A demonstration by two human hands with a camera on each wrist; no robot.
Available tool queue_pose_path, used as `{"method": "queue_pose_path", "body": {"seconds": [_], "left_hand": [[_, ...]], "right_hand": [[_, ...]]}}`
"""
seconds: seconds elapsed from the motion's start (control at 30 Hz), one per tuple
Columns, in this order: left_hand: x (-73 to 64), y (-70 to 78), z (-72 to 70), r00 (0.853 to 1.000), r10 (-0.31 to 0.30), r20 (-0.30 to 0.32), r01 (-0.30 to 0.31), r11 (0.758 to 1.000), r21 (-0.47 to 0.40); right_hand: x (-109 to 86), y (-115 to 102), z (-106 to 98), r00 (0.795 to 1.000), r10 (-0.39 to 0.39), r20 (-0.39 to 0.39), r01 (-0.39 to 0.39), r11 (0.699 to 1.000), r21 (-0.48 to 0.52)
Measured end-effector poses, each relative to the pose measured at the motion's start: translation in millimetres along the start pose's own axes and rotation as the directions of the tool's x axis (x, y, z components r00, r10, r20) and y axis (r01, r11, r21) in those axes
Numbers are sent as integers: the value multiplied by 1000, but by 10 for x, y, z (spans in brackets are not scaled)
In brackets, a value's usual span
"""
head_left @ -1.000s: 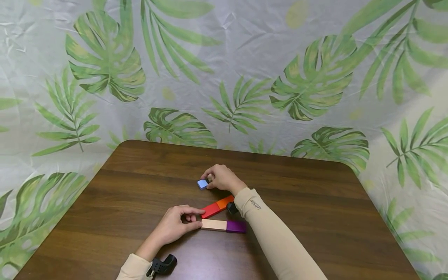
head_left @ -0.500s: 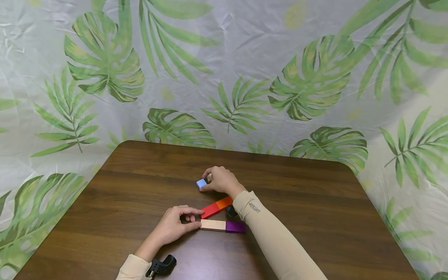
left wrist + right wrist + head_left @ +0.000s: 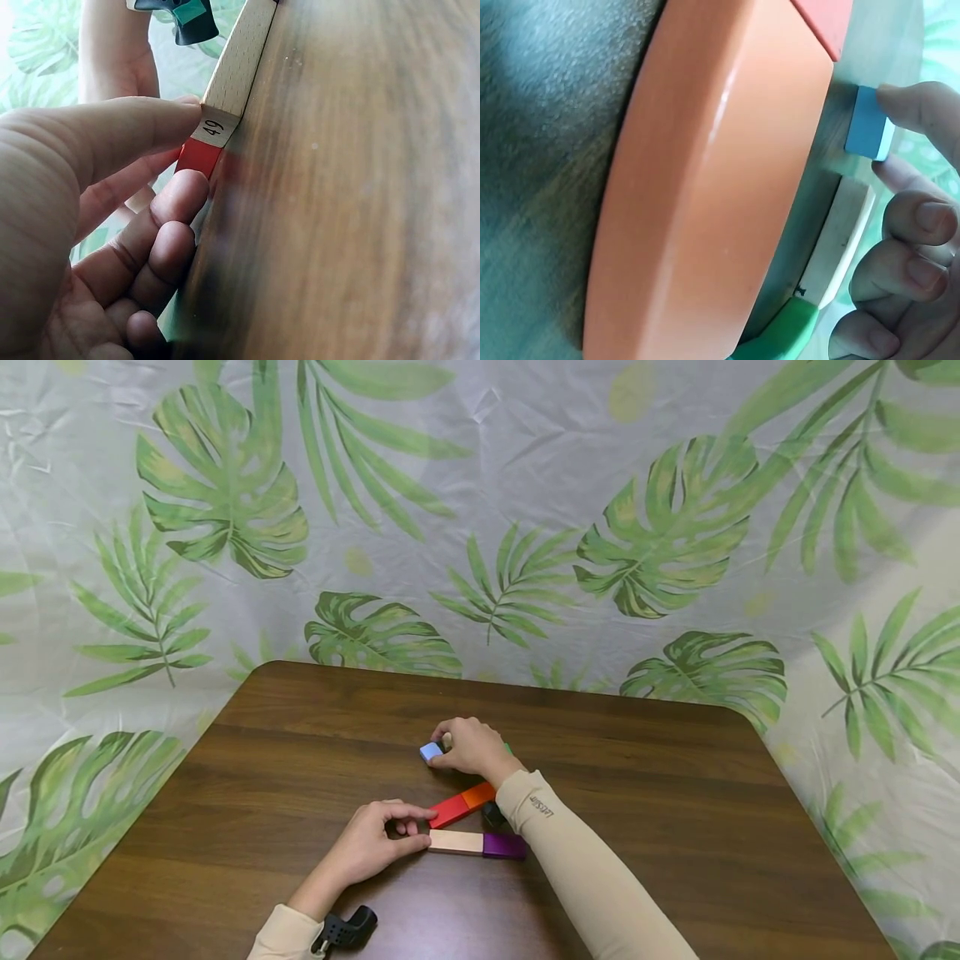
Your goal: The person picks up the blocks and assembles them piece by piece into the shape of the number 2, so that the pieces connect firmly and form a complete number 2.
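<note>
My left hand (image 3: 375, 842) rests on the table, its thumb touching the end of a plain wooden block (image 3: 457, 842) and its index finger touching a red block (image 3: 449, 812). In the left wrist view the wooden block's end is marked "49". Farther back, my right hand (image 3: 476, 748) pinches a small blue block (image 3: 864, 124) between thumb and index finger, the other fingers curled. Below that hand, in the right wrist view, a pale block (image 3: 836, 244) meets a green block (image 3: 786, 331); the head view mostly hides both.
An orange block (image 3: 477, 794) continues from the red one in a slanted row. A purple block (image 3: 504, 847) adjoins the wooden block's right end. The brown table (image 3: 645, 760) reaches back to a leaf-print curtain (image 3: 510, 485). Both wrists carry black cameras.
My right thumb has shifted to the near side of the blue block, and that hand has dipped slightly. A bit of green now shows past the right wrist. The left hand holds still.
</note>
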State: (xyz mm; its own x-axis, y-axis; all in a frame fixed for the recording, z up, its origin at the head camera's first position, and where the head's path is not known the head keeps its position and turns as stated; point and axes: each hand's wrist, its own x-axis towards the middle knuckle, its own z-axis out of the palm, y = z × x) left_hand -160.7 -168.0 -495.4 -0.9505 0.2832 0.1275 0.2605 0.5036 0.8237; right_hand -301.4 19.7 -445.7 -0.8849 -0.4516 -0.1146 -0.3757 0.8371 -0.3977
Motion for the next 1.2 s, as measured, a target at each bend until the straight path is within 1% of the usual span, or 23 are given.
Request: {"method": "queue_pose_path", "body": {"seconds": [0.43,0.73,0.9,1.2], "left_hand": [[11,26,-10,1000,2,-4,-2,1000,11],[-7,17,1,1000,0,0,0,1000,11],[-6,14,-1,1000,7,-5,-7,1000,13],[-10,16,1,1000,-2,-9,2,1000,11]], "right_hand": [[8,33,-31,1000,-16,0,16,1000,15],[-13,54,-15,999,-28,17,27,999,39],[-4,51,-13,1000,-23,18,22,998,52],[-1,40,-6,1000,-10,23,8,998,60]]}}
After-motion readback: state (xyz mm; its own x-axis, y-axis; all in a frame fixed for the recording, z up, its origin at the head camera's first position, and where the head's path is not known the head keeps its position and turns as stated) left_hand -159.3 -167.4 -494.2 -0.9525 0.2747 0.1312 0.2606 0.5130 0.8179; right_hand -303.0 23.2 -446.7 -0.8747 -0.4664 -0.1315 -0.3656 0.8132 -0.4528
